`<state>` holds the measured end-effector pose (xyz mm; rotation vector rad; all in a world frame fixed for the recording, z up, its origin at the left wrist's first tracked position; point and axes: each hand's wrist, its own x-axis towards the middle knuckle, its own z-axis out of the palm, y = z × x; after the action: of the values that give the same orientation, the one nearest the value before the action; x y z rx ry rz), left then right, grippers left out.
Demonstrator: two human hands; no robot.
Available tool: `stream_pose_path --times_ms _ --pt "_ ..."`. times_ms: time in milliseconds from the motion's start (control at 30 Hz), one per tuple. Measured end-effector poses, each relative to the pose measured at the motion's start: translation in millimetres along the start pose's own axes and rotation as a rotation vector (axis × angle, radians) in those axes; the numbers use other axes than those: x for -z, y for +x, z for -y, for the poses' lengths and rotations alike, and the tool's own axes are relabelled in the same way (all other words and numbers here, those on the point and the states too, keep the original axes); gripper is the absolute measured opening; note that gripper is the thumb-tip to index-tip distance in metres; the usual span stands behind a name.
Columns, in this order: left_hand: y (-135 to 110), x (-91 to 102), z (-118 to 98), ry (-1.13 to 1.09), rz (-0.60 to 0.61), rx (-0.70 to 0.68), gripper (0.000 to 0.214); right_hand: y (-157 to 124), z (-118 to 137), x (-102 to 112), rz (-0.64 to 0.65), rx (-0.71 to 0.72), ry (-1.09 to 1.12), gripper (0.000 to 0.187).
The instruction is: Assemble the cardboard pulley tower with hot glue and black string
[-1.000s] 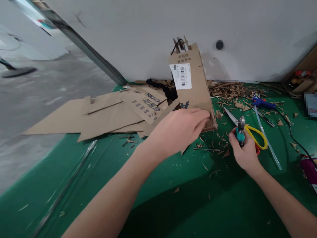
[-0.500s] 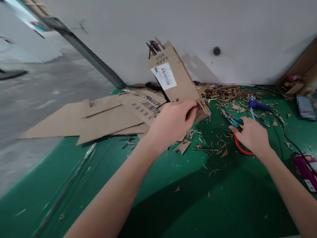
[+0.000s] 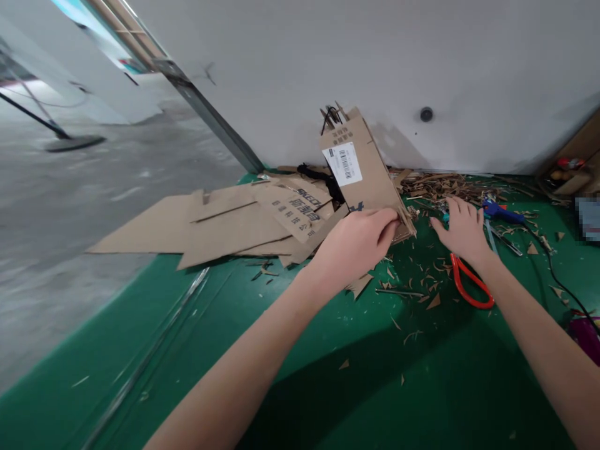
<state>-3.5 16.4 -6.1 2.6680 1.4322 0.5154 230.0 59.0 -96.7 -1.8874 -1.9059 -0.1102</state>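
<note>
Since the earlier frame the right hand (image 3: 462,230) has released the pliers and is lying spread, fingers apart, over scissors (image 3: 469,289) on the counter (image 3: 328,387). Left of it, the left hand (image 3: 359,247) is pinching the upright cardboard piece (image 3: 363,172) at its lower edge.

Green bench (image 3: 328,375), brown box (image 3: 370,181) with white barcode label (image 3: 345,164), red scissor handles (image 3: 469,289), blue glue gun (image 3: 501,212), grey wall (image 3: 375,69), brown scraps (image 3: 440,184)
</note>
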Motion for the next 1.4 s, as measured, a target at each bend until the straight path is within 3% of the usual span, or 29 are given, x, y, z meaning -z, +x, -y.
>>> stream_pose_path --times_ms 67,167,233,333,433,567,633,700,833,933,967,1000,1067,1133,1200,1300,1400 --pt "0 -0.5 0 -0.006 0.004 0.011 0.031 -17 10 10 0.107 0.041 0.118 0.046" --pt "0 -1.6 0 0.0 -0.011 0.0 0.031 -42 26 33 0.435 0.094 0.336 0.027" --pt "0 -2.8 -1 0.01 -0.024 -0.007 0.031 -54 38 46 0.541 0.061 0.521 0.034" --pt "1 -5.1 -3 0.023 -0.017 -0.002 0.03 -62 54 54 0.483 -0.026 0.704 0.044" --pt "0 -6.7 -6 0.019 0.01 0.009 0.029 -62 64 51 0.323 -0.046 0.812 0.033" --pt "0 -6.3 -7 -0.006 0.009 0.033 0.029 -58 66 45 0.186 0.032 0.808 0.028" --pt "0 -5.5 -6 -0.024 -0.014 0.037 0.028 -59 66 46 0.222 0.153 0.747 0.028" --pt "1 -4.7 -3 -0.028 -0.055 0.043 0.027 -62 69 52 0.385 0.339 0.682 0.025" --pt "3 -3.6 2 -0.017 -0.128 0.075 0.026 -75 87 75 0.886 0.678 0.588 0.024" --pt "4 -3.6 5 -0.022 -0.149 0.09 0.026 -87 101 95 1.236 0.823 0.454 0.019" --pt "5 -3.8 6 -0.024 -0.154 0.092 0.026 -89 103 99 1.274 0.849 0.427 0.019" --pt "5 -4.2 6 -0.027 -0.159 0.096 0.025 -91 104 101 1.271 0.858 0.391 0.018" --pt "5 -5.0 6 -0.03 -0.17 0.105 0.025 -88 102 98 1.117 0.789 0.298 0.018" --pt "4 -5.9 4 -0.031 -0.175 0.118 0.024 -81 94 87 0.83 0.579 0.216 0.026" --pt "4 -6.5 1 -0.03 -0.168 0.134 0.024 -71 86 73 0.592 0.311 0.281 0.033" --pt "1 -6.9 -7 -0.041 -0.139 0.154 0.024 -62 79 55 0.483 0.095 0.631 0.033" --pt "-1 -7.3 -16 -0.077 -0.094 0.147 0.024 -63 80 43 0.493 0.03 0.908 0.024"
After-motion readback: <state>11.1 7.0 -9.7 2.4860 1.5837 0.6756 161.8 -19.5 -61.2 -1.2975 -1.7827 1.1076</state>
